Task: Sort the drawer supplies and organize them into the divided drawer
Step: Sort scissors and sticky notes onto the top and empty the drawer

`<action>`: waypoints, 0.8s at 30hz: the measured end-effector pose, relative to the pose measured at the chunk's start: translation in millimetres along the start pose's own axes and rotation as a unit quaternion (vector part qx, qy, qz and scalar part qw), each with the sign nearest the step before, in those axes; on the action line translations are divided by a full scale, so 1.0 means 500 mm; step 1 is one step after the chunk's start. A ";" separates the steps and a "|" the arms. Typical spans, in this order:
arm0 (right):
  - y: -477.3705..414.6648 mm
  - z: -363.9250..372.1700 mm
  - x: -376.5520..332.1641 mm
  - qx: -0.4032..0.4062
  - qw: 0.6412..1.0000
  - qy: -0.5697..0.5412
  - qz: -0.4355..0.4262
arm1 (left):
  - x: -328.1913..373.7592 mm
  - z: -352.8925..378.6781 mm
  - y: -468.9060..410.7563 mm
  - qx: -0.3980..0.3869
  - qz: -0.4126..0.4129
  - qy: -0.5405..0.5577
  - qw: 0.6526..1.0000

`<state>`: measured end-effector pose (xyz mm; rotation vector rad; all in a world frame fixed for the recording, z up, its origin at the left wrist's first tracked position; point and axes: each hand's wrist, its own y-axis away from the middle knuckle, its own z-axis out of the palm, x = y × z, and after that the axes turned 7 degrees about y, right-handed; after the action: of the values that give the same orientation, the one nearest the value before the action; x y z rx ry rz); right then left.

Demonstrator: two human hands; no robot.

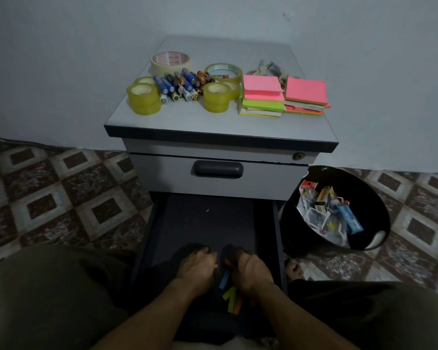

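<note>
The lower drawer [208,223] of the grey cabinet is pulled out, and its dark floor is bare toward the back. Both hands are down at its front end. My left hand [196,267] and my right hand [250,271] have their fingers curled over a dark, cloth-like thing [200,322]; the fingertips are hidden in shadow. Small coloured strips [232,298], blue, yellow and orange, lie between my wrists. On the cabinet top [177,122] sit yellow tape rolls [144,98], a batteries pile [181,84], a masking tape roll [171,60] and sticky note stacks [262,96].
The upper drawer [218,170] is closed. A black bin [374,198] holding packaging scraps stands on the tiled floor to the right of the cabinet. Metal clips [271,68] lie behind the sticky notes. My knees flank the open drawer on both sides.
</note>
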<state>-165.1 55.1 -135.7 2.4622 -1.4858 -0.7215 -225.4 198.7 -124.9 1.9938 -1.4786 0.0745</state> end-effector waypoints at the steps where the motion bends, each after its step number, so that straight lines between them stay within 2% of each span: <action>1: 0.001 -0.005 0.000 0.004 0.999 -0.031 0.009 | -0.002 0.000 0.000 0.001 -0.005 0.035 0.999; 4: -0.003 -0.019 0.001 -0.015 0.993 -0.115 0.023 | -0.012 0.001 -0.001 0.041 -0.033 0.179 0.982; 7: 0.000 -0.033 -0.005 -0.008 0.972 -0.234 0.030 | -0.011 -0.006 0.002 0.077 -0.046 0.319 0.944; 11: 0.009 -0.053 -0.018 -0.026 0.931 -0.363 0.031 | 0.001 -0.033 0.009 0.067 -0.085 0.478 0.872; 15: 0.016 -0.072 -0.020 -0.050 0.897 -0.435 0.052 | 0.004 -0.047 0.016 0.043 -0.099 0.616 0.780; 17: 0.020 -0.077 -0.019 -0.051 0.879 -0.471 0.060 | 0.004 -0.052 0.020 0.022 -0.104 0.656 0.747; 19: 0.022 -0.080 -0.016 -0.047 0.863 -0.498 0.070 | 0.002 -0.052 0.023 0.001 -0.113 0.672 0.732; 24: 0.024 -0.084 -0.011 -0.057 0.837 -0.537 0.088 | 0.005 -0.047 0.027 -0.036 -0.124 0.678 0.724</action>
<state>-156.0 50.1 -92.9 1.7559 -1.7945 -2.2834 -228.9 206.9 -98.9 1.3395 -0.2183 1.0809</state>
